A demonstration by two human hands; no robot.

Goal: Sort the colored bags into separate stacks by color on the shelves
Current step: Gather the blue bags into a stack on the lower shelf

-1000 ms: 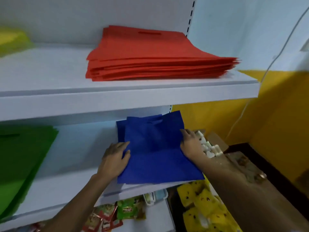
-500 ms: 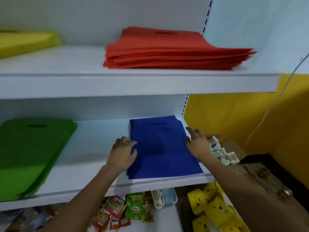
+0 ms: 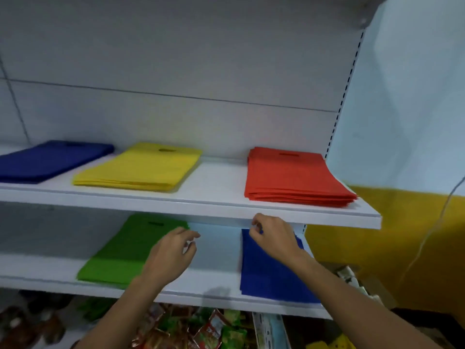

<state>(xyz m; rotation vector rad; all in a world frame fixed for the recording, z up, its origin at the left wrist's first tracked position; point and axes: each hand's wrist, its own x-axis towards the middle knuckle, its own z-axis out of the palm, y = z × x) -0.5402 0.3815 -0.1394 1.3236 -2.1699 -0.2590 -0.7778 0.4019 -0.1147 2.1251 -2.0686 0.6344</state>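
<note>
Half a second ago both hands were pressed flat against the sides of the lower blue stack [image 3: 271, 273], squaring it up; now they have lifted away, and the view has swung upward to take in both shelves. The left hand [image 3: 173, 250] hovers at 6 o'clock over bare lower shelf [image 3: 216, 280], between the green stack [image 3: 120, 255] at 7 o'clock and the blue one at 5 o'clock, its fingers loosely curled and holding nothing. The right hand [image 3: 274, 235] hangs over the far end of the blue stack with fingers curled near its far left corner (whether they pinch the fabric I cannot tell). On the upper shelf [image 3: 216, 195] lie a red stack [image 3: 294, 177] at 3 o'clock, a yellow stack [image 3: 141, 167] at 9 o'clock and an upper blue stack [image 3: 50, 159] further left. The squaring step looks finished, but blue sits in two places, so the sorting probably still needs those merged.
</note>
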